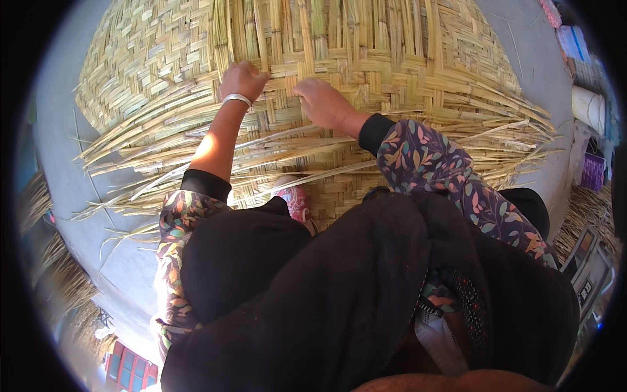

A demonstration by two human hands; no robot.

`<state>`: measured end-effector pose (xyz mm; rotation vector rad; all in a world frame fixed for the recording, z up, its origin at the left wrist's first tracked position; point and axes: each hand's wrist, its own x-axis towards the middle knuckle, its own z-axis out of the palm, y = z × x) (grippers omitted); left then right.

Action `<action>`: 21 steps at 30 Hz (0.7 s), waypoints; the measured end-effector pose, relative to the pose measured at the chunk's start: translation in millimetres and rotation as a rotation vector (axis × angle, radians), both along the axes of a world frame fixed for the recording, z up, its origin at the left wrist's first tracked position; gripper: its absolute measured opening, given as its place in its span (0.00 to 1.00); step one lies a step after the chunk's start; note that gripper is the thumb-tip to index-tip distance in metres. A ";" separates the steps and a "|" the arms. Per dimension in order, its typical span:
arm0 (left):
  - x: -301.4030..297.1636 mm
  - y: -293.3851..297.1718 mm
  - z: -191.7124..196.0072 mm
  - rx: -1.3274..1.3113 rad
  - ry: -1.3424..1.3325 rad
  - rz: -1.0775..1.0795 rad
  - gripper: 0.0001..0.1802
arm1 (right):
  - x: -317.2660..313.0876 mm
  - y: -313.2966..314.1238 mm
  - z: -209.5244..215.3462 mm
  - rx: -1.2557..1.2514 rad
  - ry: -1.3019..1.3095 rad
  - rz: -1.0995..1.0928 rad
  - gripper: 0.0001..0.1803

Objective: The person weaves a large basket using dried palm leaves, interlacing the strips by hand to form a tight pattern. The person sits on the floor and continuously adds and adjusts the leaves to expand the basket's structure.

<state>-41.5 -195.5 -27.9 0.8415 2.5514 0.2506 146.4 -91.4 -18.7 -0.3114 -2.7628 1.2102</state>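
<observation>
Straw-yellow, a partly woven reed mat (392, 78) lies on the grey floor (124, 261). Left hand (243, 81) and right hand (321, 104) are near each other at its lengthwise strips (281, 32), fingers curled; whether either grips one, I cannot tell. A silvery bangle (237, 98) circles the left wrist (228, 116).

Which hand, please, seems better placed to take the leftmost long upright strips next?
Probably the left hand: it is close to those strips, while the right hand is farther right, over the woven mat.
</observation>
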 end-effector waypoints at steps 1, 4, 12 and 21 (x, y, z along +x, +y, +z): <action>-0.9 -0.9 -1.0 0.012 0.013 -0.005 0.17 | -2.4 1.7 0.5 -0.010 -0.035 0.001 0.12; -23.8 -12.7 -17.4 0.167 -0.251 -0.050 0.15 | -15.1 9.8 8.5 -0.041 -0.063 0.009 0.13; -10.1 -12.8 6.7 -0.041 -0.260 -0.036 0.12 | -119.5 48.1 -9.4 -0.159 -0.094 -0.177 0.19; -11.9 -24.9 -48.9 -0.056 -0.195 -0.138 0.24 | -152.3 50.4 -49.6 -0.699 -0.203 -0.386 0.11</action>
